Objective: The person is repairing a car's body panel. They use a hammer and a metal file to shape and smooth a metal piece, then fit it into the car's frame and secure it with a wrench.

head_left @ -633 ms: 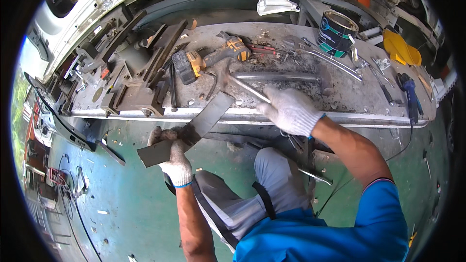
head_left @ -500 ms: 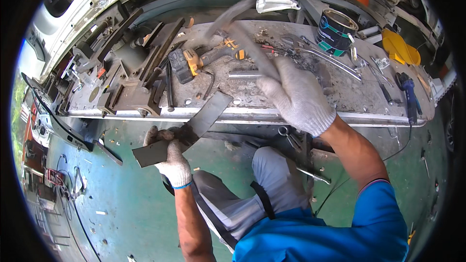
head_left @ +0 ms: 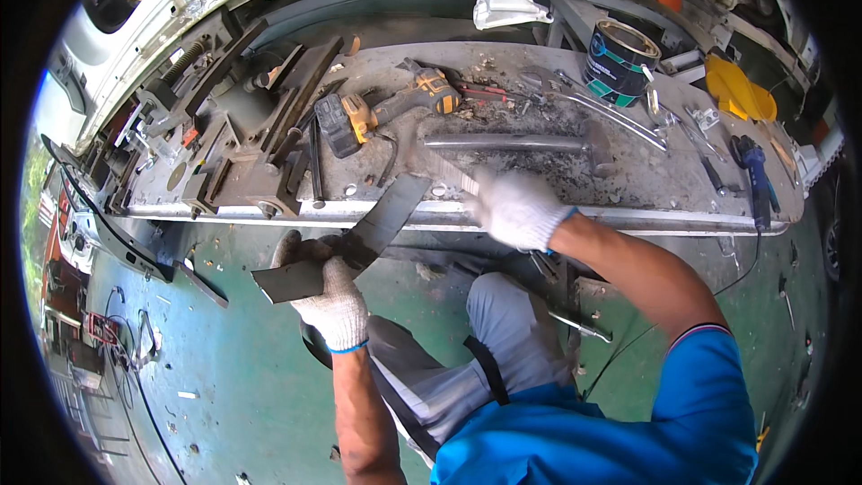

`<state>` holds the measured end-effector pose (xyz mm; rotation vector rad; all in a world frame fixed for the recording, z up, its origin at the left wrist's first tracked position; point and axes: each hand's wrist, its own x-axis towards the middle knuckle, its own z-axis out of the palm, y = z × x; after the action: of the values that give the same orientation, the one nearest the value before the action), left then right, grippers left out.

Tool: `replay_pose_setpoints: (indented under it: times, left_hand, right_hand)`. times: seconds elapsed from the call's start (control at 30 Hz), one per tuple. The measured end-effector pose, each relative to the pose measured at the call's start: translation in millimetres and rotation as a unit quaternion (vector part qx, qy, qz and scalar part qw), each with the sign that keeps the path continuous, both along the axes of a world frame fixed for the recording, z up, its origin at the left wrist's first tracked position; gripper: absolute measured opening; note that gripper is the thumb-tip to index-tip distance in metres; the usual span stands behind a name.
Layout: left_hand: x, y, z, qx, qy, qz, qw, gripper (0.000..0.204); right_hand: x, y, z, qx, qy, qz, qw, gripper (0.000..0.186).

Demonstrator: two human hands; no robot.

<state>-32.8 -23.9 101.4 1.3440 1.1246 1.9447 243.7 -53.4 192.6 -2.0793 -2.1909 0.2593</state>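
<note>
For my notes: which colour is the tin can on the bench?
Dark with teal bands, head view.

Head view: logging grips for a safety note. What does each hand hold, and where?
Left hand grips the flat metal bar near its lower end. Right hand is blurred; its hold cannot be told.

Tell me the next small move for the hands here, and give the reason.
Probably sweep the brush in the right hand down along the flat metal bar. The left hand grips the bar's lower end, its upper end leans on the workbench edge, and the bristles sit just beside that upper end.
</note>
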Motion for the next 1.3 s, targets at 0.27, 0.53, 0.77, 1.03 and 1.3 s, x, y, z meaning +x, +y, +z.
replay_pose_setpoints:
  times: [0.27, 0.53, 0.77, 1.03, 1.3]
  left_hand:
    - [4.3, -4.5, 12.1, -0.037, 0.006, 0.000, 0.999, 0.055]
    - [9.3, -2.5, 14.9, -0.053, -0.074, -0.008, 0.996, 0.050]
    - [3.6, -4.8, 19.8, -0.066, 0.004, 0.029, 0.997, 0.053]
    - [4.3, -19.1, 6.7, -0.046, -0.071, -0.007, 0.996, 0.061]
    - [3.3, -20.5, 5.4, -0.036, -0.041, -0.010, 0.998, 0.060]
  right_hand:
    - [13.7, 9.3, -11.1, 0.113, 0.125, -0.024, 0.985, 0.042]
    - [10.6, 19.6, -12.1, 0.072, 0.068, -0.009, 0.995, 0.044]
    - [20.3, 27.8, -22.8, 0.004, 0.071, 0.016, 0.997, 0.042]
    - [18.9, 4.5, -21.5, -0.020, 0.046, 0.014, 0.999, 0.043]
    - [-0.6, 3.1, 6.9, 0.216, 0.105, 0.005, 0.971, 0.038]
